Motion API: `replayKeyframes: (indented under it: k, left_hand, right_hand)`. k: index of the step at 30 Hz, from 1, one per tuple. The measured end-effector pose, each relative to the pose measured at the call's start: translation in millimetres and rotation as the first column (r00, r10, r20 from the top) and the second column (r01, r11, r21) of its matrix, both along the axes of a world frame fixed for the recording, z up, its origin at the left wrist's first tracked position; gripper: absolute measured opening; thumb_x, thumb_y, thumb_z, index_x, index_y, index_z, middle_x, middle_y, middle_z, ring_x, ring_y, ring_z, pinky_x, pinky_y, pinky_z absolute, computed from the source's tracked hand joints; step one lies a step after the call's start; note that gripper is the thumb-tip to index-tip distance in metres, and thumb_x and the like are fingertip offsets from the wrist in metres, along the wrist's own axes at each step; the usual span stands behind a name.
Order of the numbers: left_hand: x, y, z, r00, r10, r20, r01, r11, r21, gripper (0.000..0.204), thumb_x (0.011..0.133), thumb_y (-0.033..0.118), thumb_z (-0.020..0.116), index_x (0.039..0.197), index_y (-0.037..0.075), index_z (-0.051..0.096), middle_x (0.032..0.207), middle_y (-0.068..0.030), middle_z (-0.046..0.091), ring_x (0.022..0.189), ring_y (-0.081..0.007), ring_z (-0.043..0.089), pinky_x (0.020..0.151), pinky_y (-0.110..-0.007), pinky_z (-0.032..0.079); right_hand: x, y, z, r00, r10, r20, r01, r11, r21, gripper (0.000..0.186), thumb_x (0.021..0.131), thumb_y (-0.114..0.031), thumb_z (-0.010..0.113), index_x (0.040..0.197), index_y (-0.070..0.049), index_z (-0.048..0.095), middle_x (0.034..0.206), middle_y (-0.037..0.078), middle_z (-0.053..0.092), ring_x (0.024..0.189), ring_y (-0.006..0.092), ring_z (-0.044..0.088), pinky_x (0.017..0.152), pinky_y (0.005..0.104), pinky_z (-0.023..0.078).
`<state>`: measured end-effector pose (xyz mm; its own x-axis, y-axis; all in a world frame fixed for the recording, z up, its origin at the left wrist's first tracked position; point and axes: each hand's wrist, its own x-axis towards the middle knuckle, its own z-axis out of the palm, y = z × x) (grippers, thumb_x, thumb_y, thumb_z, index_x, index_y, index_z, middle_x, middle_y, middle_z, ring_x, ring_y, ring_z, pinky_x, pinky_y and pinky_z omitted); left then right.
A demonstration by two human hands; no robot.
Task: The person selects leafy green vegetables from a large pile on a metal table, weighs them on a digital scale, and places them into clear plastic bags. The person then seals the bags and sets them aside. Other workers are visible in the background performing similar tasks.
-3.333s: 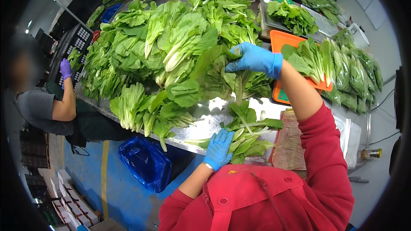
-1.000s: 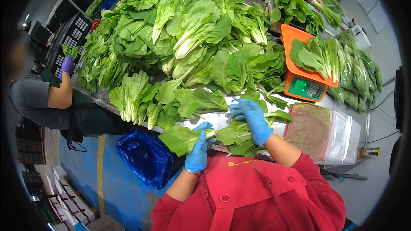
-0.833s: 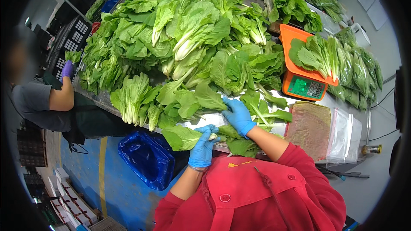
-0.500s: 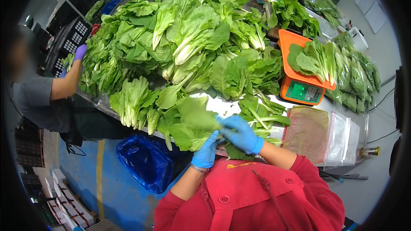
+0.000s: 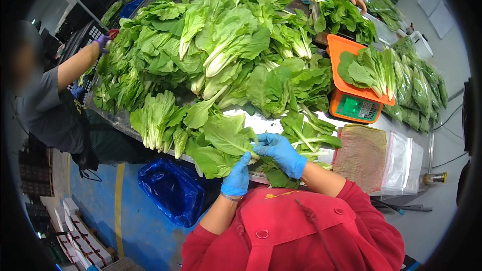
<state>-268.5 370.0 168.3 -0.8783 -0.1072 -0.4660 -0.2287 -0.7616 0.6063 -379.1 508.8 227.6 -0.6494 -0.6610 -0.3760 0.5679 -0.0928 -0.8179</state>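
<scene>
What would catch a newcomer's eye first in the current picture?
The big heap of leafy greens covering much of the metal table stands out first. To its right, a bright orange scale bears a bunch of greens. At the near edge, the blue-gloved left hand and right hand meet at the base of a leafy stalk.

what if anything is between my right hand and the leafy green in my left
Nothing visible: your right hand has its fingertips near the stem end of the leafy green, beside your left hand, which holds it. Whether they touch it is unclear.
</scene>
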Motion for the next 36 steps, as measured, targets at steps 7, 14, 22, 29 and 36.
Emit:
replayKeyframes:
  k: [7,14,22,29,36]
  left_hand:
    - [-1.4,0.6,66.4,0.952,0.109,-0.286,-0.098,0.994,0.056,0.046,0.093,0.014,0.057,0.135,0.004,0.041,0.123,-0.0104,0.053,0.116,-0.0233,0.051,0.100,-0.037,0.041]
    - [-11.5,2.7,54.3,0.974,0.026,-0.224,0.004,0.991,0.133,0.039,0.094,0.017,0.054,0.130,0.003,0.045,0.119,-0.0119,0.057,0.111,-0.0231,0.055,0.094,-0.039,0.046]
    - [-6.6,3.9,44.4,0.991,0.066,-0.114,-0.047,0.986,0.162,0.042,0.094,0.014,0.054,0.133,0.003,0.042,0.114,-0.0122,0.060,0.108,-0.0261,0.058,0.093,-0.041,0.048]
    - [-25.6,24.5,53.8,0.984,0.057,-0.169,-0.075,0.992,-0.102,0.040,0.089,0.008,0.062,0.128,0.006,0.050,0.117,-0.0075,0.059,0.108,-0.0197,0.057,0.093,-0.036,0.046]
    - [-31.6,16.5,32.4,0.988,0.085,-0.126,-0.092,0.994,-0.058,0.034,0.088,0.007,0.064,0.121,0.007,0.055,0.113,-0.0052,0.061,0.103,-0.0178,0.057,0.092,-0.035,0.047]
  right_hand:
    - [-17.5,39.7,-3.1,0.723,0.124,-0.680,0.245,0.874,0.419,0.035,0.089,-0.029,0.063,0.107,0.000,0.063,0.091,0.013,0.069,0.079,0.0229,0.065,0.069,0.0332,0.050]
    - [-70.9,20.8,-16.3,0.700,0.344,-0.626,0.486,0.413,0.770,0.061,0.077,-0.052,0.068,0.108,0.000,0.060,0.088,0.020,0.067,0.081,0.0376,0.064,0.070,0.0454,0.050]
    - [-72.0,39.5,-17.8,0.946,-0.322,-0.037,0.324,0.935,0.144,0.036,0.087,-0.023,0.065,0.113,0.001,0.056,0.086,0.009,0.069,0.071,0.0121,0.064,0.060,0.0244,0.049]
    - [-11.1,32.5,8.9,0.662,-0.050,-0.748,0.371,0.889,0.268,0.049,0.082,-0.019,0.071,0.122,0.001,0.050,0.085,0.011,0.065,0.068,0.0238,0.062,0.063,0.0293,0.050]
    - [12.3,28.9,14.1,0.117,0.362,-0.925,0.293,0.877,0.380,0.072,0.069,-0.005,0.067,0.137,-0.006,0.042,0.114,0.020,0.056,0.095,0.0365,0.057,0.079,0.0408,0.049]
